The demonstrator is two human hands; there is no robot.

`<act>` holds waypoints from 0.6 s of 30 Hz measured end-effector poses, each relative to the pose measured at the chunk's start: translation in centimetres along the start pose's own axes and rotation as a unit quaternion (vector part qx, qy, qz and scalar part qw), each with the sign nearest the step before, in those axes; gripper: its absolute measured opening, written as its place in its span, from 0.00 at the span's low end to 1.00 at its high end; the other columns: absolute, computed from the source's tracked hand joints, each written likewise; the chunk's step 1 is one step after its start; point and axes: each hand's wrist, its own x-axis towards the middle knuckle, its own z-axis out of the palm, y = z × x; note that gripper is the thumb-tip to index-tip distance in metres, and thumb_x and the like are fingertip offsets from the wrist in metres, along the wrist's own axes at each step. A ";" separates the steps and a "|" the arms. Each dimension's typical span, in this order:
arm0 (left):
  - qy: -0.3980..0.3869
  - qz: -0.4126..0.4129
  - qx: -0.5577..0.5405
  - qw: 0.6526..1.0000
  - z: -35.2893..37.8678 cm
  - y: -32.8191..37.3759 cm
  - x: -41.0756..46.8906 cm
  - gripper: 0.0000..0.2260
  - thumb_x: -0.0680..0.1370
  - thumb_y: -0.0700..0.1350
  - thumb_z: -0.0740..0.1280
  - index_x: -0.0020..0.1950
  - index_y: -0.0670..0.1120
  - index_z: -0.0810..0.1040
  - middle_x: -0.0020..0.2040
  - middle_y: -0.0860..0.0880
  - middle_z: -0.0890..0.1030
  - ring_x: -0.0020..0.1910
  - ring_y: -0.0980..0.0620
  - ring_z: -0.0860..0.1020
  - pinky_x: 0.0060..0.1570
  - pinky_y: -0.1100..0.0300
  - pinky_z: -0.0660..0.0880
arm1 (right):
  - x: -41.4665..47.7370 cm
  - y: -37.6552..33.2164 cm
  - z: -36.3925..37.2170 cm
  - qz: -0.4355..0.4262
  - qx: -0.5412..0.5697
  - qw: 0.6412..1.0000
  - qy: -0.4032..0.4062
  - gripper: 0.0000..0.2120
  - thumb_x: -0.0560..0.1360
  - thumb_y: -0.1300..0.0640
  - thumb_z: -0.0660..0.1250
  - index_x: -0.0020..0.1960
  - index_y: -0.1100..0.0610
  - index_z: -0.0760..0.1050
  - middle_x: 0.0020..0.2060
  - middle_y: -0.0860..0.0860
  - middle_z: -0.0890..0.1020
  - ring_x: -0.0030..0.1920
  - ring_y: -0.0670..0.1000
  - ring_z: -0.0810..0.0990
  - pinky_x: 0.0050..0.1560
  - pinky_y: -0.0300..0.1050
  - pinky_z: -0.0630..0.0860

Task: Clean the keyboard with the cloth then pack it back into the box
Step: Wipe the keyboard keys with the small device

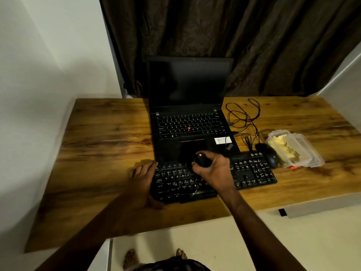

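A black keyboard (252, 171) lies on the wooden table (107, 143) just in front of an open laptop. My left hand (143, 177) holds the keyboard's left end, with the fingers along its far corner and the thumb at its front edge. My right hand (214, 170) hovers over the middle keys and grips a small dark rounded object (201, 159) with a pale spot. Whether this is a bunched cloth I cannot tell. The hands and forearms hide part of the keys.
The black laptop (187, 124) stands open with a dark screen behind the keyboard. A black mouse (268, 154) and tangled cables (244, 120) lie to the right. Beyond them sits a clear plastic container (300, 151) with yellowish contents. A wall borders the table's left side.
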 end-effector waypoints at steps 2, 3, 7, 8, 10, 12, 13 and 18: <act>-0.004 -0.001 -0.005 1.000 -0.1 0.0 0.0 0.69 0.48 0.75 0.72 0.81 0.49 0.48 0.78 0.50 0.56 0.75 0.48 0.55 0.74 0.48 0.52 | 0.3 0.7 -1.2 0.021 -0.002 1.000 0.009 0.05 0.70 0.58 0.76 0.44 0.52 0.82 0.37 0.46 0.84 0.40 0.46 0.83 0.41 0.37 0.81; -0.005 0.000 -0.009 1.000 -0.1 -0.1 0.0 0.69 0.48 0.75 0.72 0.81 0.48 0.48 0.78 0.50 0.56 0.75 0.48 0.55 0.74 0.48 0.51 | 0.3 1.1 -1.6 0.025 -0.011 1.000 0.012 0.06 0.70 0.58 0.76 0.45 0.51 0.82 0.37 0.44 0.84 0.39 0.44 0.83 0.41 0.33 0.80; -0.003 0.006 -0.002 1.000 -0.1 0.0 -0.3 0.71 0.46 0.79 0.67 0.81 0.48 0.47 0.78 0.49 0.55 0.76 0.48 0.54 0.74 0.49 0.49 | 0.2 1.0 -0.8 0.017 -0.042 0.999 0.009 0.08 0.69 0.54 0.76 0.46 0.50 0.82 0.36 0.43 0.83 0.38 0.42 0.83 0.40 0.32 0.79; -0.001 0.007 -0.001 1.000 -0.1 0.0 -0.3 0.70 0.47 0.78 0.68 0.81 0.48 0.47 0.78 0.49 0.55 0.76 0.48 0.54 0.74 0.49 0.48 | 0.1 0.7 -0.2 0.011 -0.038 0.999 0.005 0.07 0.69 0.55 0.76 0.46 0.50 0.82 0.35 0.44 0.83 0.37 0.43 0.82 0.39 0.32 0.79; -0.002 0.008 0.000 1.000 -0.2 0.1 -0.3 0.70 0.48 0.77 0.71 0.81 0.48 0.47 0.79 0.50 0.55 0.76 0.48 0.54 0.75 0.49 0.48 | -0.1 -0.1 0.9 -0.008 -0.023 1.000 -0.004 0.05 0.69 0.56 0.76 0.44 0.52 0.82 0.33 0.46 0.82 0.35 0.43 0.81 0.37 0.36 0.80; 0.000 0.007 0.000 1.000 -0.2 0.2 -0.2 0.69 0.49 0.75 0.74 0.81 0.49 0.47 0.78 0.50 0.55 0.76 0.49 0.54 0.74 0.49 0.48 | -0.2 -0.7 1.7 -0.018 0.001 1.000 -0.014 0.04 0.70 0.56 0.75 0.42 0.54 0.81 0.32 0.49 0.81 0.33 0.44 0.79 0.34 0.42 0.79; 0.001 0.007 -0.002 1.000 -0.2 0.2 -0.2 0.69 0.49 0.74 0.75 0.81 0.49 0.47 0.78 0.51 0.55 0.76 0.49 0.54 0.74 0.50 0.49 | -0.3 -0.9 1.9 -0.019 0.011 1.000 -0.018 0.04 0.70 0.56 0.75 0.41 0.55 0.81 0.33 0.51 0.81 0.32 0.45 0.79 0.34 0.44 0.79; 0.005 0.008 -0.020 1.000 -0.3 0.3 -0.4 0.68 0.50 0.73 0.77 0.81 0.49 0.48 0.78 0.50 0.56 0.75 0.49 0.54 0.73 0.50 0.49 | -0.1 -0.2 0.1 0.011 0.024 1.000 0.011 0.04 0.70 0.59 0.76 0.42 0.53 0.82 0.35 0.50 0.84 0.35 0.47 0.82 0.37 0.42 0.82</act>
